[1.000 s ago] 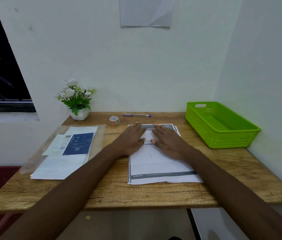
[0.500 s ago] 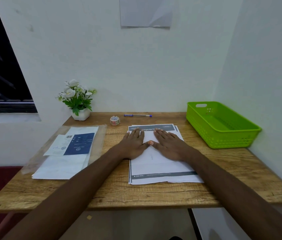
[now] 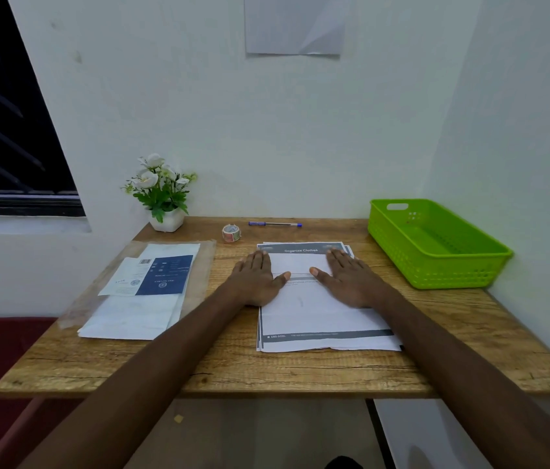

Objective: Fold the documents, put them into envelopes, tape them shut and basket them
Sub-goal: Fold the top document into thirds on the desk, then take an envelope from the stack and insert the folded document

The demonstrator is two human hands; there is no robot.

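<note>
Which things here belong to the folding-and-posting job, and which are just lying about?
For the job:
documents
envelopes
tape
basket
left hand
right hand

Lying about:
flower pot
pen
paper on wall

Both arms stretched forward, left hand (image 3: 256, 278) flat, palm down, fingers straight and together, right hand (image 3: 348, 277) flat likewise, thumbs pointing inward, thumb tips apart
</note>
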